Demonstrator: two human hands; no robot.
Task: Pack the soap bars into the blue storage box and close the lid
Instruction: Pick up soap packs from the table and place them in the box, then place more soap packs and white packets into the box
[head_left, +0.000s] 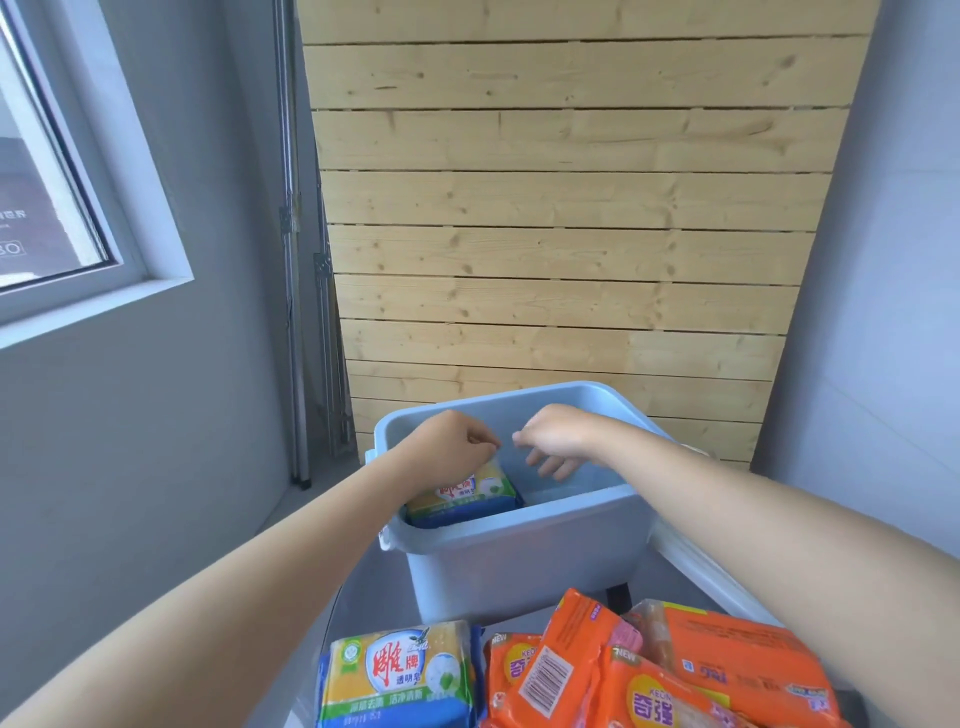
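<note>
Left hand (457, 447) is pinching the yellow soap pack (462, 496) at the box's (519, 561) left end; right hand (553, 441) is empty, fingers spread. I'm pressing it flat against the wall, saving room for the orange packs (649, 670).

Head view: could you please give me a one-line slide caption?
Left hand lowers a yellow soap pack into the blue storage box; right hand hovers empty.

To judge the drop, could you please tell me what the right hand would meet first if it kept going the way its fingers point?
Probably the bare floor of the blue box; the right hand points down beside the yellow soap pack.
</note>
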